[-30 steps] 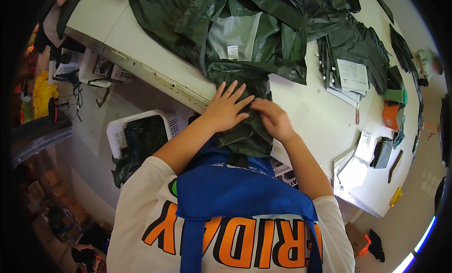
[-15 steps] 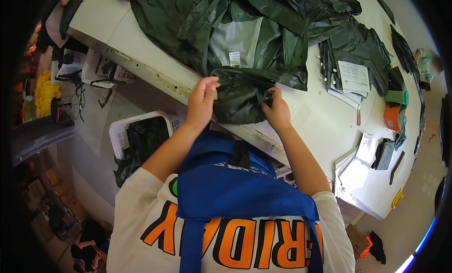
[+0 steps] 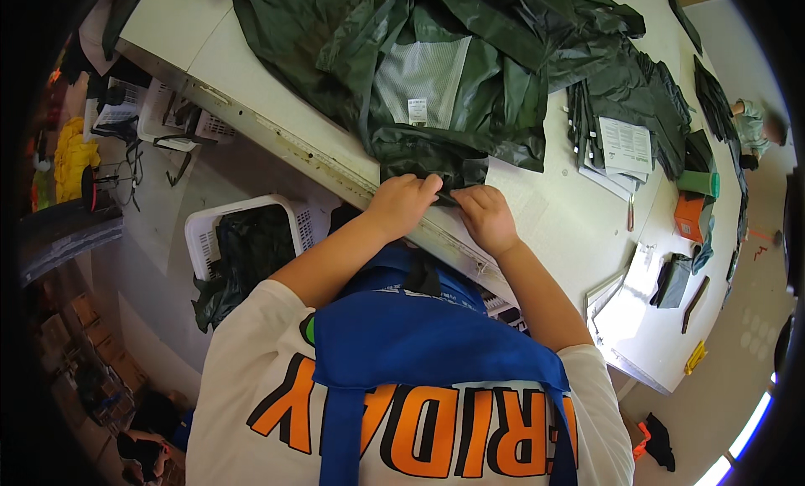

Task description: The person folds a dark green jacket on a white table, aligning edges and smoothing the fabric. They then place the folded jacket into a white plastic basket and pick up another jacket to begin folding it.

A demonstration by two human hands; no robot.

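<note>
A dark green, shiny rain jacket [image 3: 327, 58] is spread on the white table, with its pale mesh lining [image 3: 423, 77] and a small white label [image 3: 417, 111] facing up. Its near end, a bunched dark flap [image 3: 432, 157], reaches the table edge in front of me. My left hand [image 3: 404, 202] is closed on the near edge of this flap, thumb and fingers together. Just to the right, my right hand [image 3: 488, 219] pinches the same edge. The fabric between my fingertips is mostly hidden.
Stacked dark garments [image 3: 629, 109] with printed sheets [image 3: 625, 146] lie on the right of the table [image 3: 562, 213]. An orange box [image 3: 691, 216] and more papers [image 3: 625, 306] are farther right. Below the table's left edge stands a white basket [image 3: 199, 239] holding dark fabric. Another person [image 3: 759, 129] is at far right.
The puffed-out flap has been flattened and folded back from the table edge. My left hand has gone from open beside it to gripping its edge, and both hands have come closer together.
</note>
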